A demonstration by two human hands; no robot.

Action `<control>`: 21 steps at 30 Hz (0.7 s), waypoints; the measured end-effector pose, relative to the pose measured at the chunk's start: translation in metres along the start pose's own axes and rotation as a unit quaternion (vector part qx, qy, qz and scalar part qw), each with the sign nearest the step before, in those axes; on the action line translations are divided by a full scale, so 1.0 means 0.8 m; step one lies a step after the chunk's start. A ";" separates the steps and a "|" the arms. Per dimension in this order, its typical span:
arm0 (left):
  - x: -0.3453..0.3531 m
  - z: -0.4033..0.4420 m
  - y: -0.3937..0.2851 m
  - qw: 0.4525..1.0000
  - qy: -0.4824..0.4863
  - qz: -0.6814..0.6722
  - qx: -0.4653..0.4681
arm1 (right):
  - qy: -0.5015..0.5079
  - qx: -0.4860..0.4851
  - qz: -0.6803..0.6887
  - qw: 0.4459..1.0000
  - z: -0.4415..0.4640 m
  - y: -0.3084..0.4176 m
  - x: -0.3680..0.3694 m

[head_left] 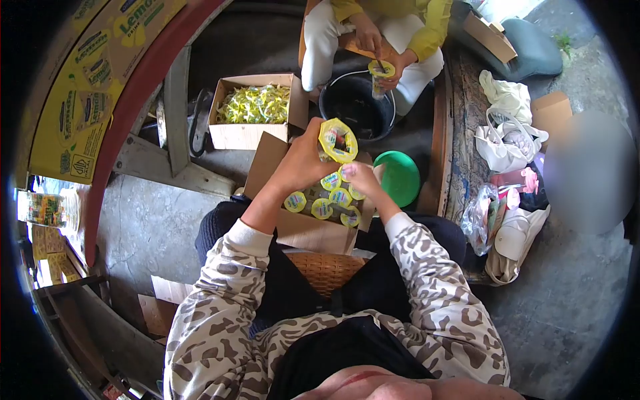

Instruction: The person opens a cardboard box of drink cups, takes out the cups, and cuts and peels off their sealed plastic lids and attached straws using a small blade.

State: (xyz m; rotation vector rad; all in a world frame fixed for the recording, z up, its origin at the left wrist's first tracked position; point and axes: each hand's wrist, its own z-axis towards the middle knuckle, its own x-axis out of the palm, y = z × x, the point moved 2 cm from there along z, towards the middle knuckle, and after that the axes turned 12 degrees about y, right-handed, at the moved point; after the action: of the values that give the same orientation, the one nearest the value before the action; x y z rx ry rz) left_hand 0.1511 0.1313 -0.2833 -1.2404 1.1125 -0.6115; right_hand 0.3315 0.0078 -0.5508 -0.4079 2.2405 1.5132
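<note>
My left hand [301, 159] is wrapped round a clear plastic cup [338, 141] with a yellow rim, tilted so its top faces me. Something dark and red shows inside the cup. Just below its rim, to the right, my right hand [361, 179] has its fingers drawn together; whatever they may hold is too small to make out. Both hands are over an open cardboard box [313, 231] on the floor between my knees. Several cups [321, 208] with yellow-edged lids printed with "Lemon" stand in it.
Beyond lies a box of yellow strips [255, 105] beside a black bucket [357, 107]. Another person [373, 33] sits opposite, holding a similar cup [381, 70]. A green plate [397, 178] is right of my box. Bags [508, 143] lie farther right; a metal frame [167, 163] stands left.
</note>
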 end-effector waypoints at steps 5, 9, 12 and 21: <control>0.006 -0.003 0.004 1.000 0.012 0.009 -0.006 | -0.147 -0.086 0.149 0.974 -0.056 0.214 -0.106; 0.015 -0.007 -0.002 1.000 0.025 0.017 0.007 | -0.163 -0.181 0.046 0.969 -0.098 0.276 -0.132; 0.027 -0.005 0.008 0.996 0.075 0.057 0.004 | -0.156 -0.216 -0.075 0.961 -0.116 0.299 -0.128; 0.046 -0.002 -0.001 0.990 0.132 0.000 -0.049 | -0.189 -0.241 -0.201 0.930 -0.133 0.306 -0.124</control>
State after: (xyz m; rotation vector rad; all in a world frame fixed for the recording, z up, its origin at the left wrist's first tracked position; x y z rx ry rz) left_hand 0.1638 0.0981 -0.2942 -1.2669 1.3771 -0.7446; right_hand 0.2895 0.0014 -0.2694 -0.6123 1.3779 1.7212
